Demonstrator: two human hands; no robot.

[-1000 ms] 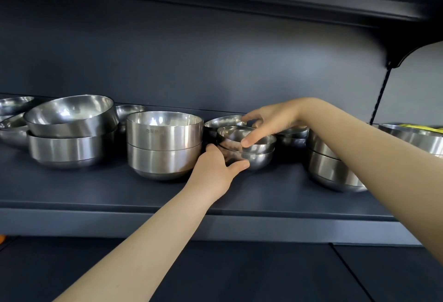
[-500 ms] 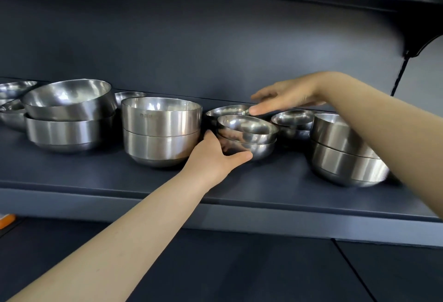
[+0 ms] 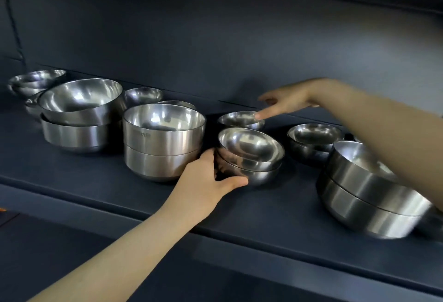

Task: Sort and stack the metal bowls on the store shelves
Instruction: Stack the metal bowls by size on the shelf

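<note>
Steadying small shiny steel bowl stack (image 3: 249, 158) in gripping left hand (image 3: 203, 184) fingers (image 3: 236, 182); spread right hand (image 3: 287, 101) fingers (image 3: 262, 115) at matching lone steel bowl (image 3: 237, 120) behind stack, likely for stacking.

Left hand (image 3: 206, 182) grips the small two-bowl stack (image 3: 251, 155) on the dark shelf (image 3: 79, 172), thumb across the front of the bottom bowl. At 12 o'clock from it sits a single small bowl (image 3: 239, 120). The right hand (image 3: 290, 100) reaches over with straight fingers, one tip at that bowl's rim, too blurry to call contact. At 9 o'clock is the taller stack (image 3: 163, 143), at 2 o'clock another small stack (image 3: 314, 140), and at 4 o'clock a wide stack (image 3: 366, 191).
</note>
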